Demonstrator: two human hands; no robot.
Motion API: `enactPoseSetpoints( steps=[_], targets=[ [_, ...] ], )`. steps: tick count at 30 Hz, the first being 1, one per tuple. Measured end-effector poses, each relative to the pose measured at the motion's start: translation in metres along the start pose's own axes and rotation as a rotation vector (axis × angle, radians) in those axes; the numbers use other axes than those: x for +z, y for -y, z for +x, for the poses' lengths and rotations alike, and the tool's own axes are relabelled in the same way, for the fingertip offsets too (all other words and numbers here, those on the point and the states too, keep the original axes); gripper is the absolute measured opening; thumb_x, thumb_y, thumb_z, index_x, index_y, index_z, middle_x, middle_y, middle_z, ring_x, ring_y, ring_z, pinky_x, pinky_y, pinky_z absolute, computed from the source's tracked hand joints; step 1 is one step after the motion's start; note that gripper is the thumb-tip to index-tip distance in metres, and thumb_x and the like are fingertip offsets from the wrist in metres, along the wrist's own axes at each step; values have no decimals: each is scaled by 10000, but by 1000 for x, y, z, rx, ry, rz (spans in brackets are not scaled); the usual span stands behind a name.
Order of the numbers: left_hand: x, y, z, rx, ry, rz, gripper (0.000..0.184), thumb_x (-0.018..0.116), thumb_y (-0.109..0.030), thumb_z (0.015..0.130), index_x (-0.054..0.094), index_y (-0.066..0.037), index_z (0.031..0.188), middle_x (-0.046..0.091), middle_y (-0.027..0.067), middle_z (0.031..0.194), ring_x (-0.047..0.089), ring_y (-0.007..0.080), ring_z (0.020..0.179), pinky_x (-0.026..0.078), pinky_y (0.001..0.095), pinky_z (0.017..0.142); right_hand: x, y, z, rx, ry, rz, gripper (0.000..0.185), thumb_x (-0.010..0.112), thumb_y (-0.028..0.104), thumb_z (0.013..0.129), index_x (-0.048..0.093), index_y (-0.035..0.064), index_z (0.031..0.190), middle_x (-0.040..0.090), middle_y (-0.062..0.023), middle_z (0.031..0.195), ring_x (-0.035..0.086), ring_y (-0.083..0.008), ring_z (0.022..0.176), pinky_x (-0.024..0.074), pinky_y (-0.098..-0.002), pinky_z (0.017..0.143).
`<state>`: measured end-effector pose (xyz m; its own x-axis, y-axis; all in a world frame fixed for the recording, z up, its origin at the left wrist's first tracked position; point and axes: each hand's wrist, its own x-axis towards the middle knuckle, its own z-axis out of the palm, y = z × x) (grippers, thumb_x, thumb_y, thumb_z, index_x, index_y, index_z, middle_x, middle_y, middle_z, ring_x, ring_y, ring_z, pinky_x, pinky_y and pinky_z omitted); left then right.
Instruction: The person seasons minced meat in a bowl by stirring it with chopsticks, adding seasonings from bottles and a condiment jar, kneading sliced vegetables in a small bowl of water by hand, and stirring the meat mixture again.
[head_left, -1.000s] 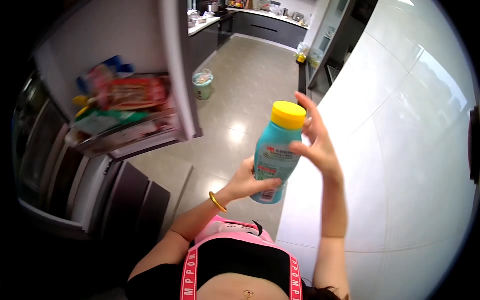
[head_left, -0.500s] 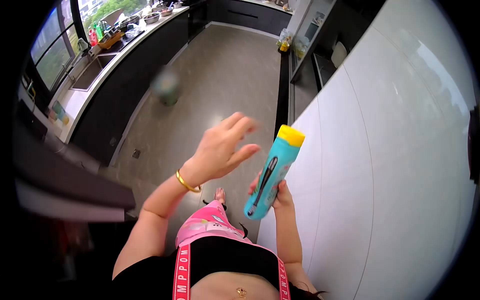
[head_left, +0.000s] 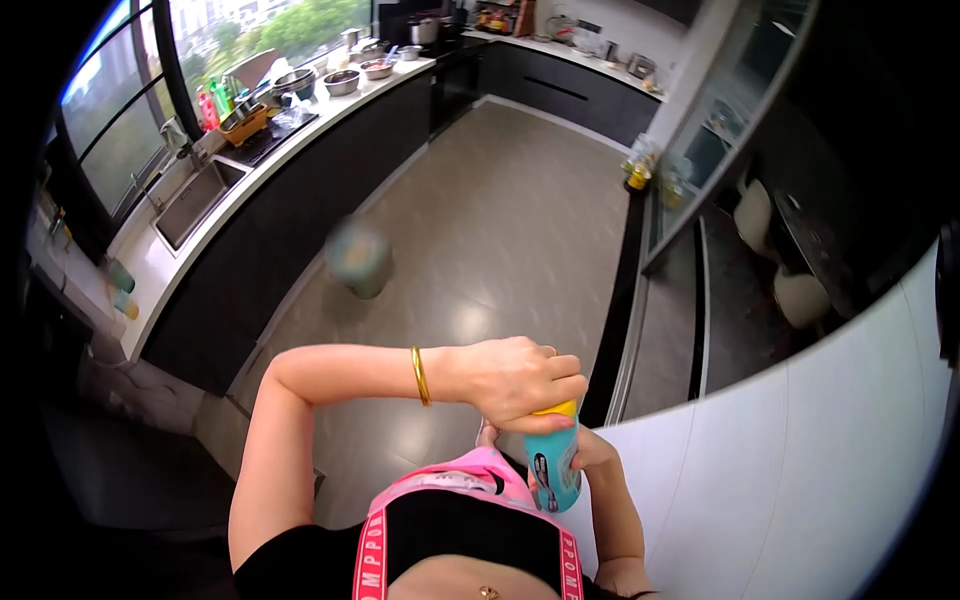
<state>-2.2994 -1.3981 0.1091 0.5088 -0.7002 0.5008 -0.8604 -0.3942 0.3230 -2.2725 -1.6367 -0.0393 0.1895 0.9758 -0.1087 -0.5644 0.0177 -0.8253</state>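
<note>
A turquoise bottle (head_left: 555,470) with a yellow cap (head_left: 562,408) is held in front of my body, roughly upright. My left hand (head_left: 520,382), with a gold bracelet at its wrist, is closed over the top with its fingers wrapped round the cap, so most of the cap is hidden. Lower down, my right hand (head_left: 594,450) grips the bottle's body from the right side. A dark printed picture shows on the label facing me.
A pale green bin (head_left: 360,262) stands on the grey floor (head_left: 490,220). Along the left runs a counter with a sink (head_left: 200,203), a dish basket (head_left: 243,124) and bowls (head_left: 341,82). A white panel (head_left: 720,490) borders my right side, and several bottles (head_left: 638,172) stand by the glass door.
My left hand has moved from open beside the bottle onto its cap and closed there. The bottle has come down closer to my body. The head view has tilted up towards the kitchen.
</note>
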Motion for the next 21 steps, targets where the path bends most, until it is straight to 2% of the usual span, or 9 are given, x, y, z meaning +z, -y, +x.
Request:
enactPoseSetpoints(
  steps=[5,8,10,13,15,16,18,19,21],
  targets=[
    [-60,123,28,-86,82,-90,319,473,-322,877,499,-4,866,484,134,744,542,307,614,464,379,533,-111,117,101,166,245,-247,721,852,250,537,538,-3,1135,603,-52,1047,555,-146,985,441,-302,880],
    [-105,209,36,-490,294,-747,483,304,-431,957,548,-19,893,564,129,795,558,258,644,461,348,568,-163,176,170,317,394,-388,696,844,209,542,542,-12,1129,610,-57,1039,552,-138,989,434,-287,889],
    [-117,278,30,-724,463,-1084,666,167,-559,939,582,-39,978,540,40,714,518,116,591,413,238,473,-190,215,229,359,498,-408,649,814,124,583,530,-15,1149,610,-67,1057,552,-137,1002,427,-290,907],
    [-138,363,17,-697,284,-1235,693,152,-589,924,582,-50,997,532,34,700,489,86,539,371,185,441,-242,256,307,393,505,-338,629,808,107,589,535,-10,1143,614,-69,1054,559,-144,994,431,-304,905],
    [-155,437,-6,-717,-35,-1448,698,156,-599,916,582,-58,1030,529,27,719,456,71,488,336,170,412,-286,293,361,329,447,-489,579,796,108,606,551,-6,1117,625,-68,1032,579,-149,958,449,-311,881],
    [-157,476,-23,-713,-48,-1447,698,156,-599,916,582,-58,1030,529,27,719,456,71,488,336,170,412,-307,309,381,338,453,-495,579,796,108,606,551,-6,1117,625,-68,1032,579,-149,958,449,-311,881],
    [-163,552,-59,-911,-401,-1345,546,267,-497,957,584,-63,1054,547,5,782,468,59,562,369,179,490,-351,349,422,314,170,-573,500,777,104,631,574,-3,1075,635,-63,1003,595,-146,909,466,-305,850],
    [-167,575,-67,-907,-418,-1354,546,267,-497,957,584,-63,1054,547,5,782,468,59,562,369,179,490,-371,368,440,288,38,-559,442,757,102,653,592,2,1051,641,-59,974,600,-134,880,480,-300,818],
    [-172,608,-80,-1089,-660,-1268,504,305,-502,948,529,-79,1107,530,-10,735,354,43,547,277,175,432,-400,418,480,290,-156,-671,422,770,152,688,600,15,1049,648,-41,920,606,-127,828,498,-301,762]
  ],
)
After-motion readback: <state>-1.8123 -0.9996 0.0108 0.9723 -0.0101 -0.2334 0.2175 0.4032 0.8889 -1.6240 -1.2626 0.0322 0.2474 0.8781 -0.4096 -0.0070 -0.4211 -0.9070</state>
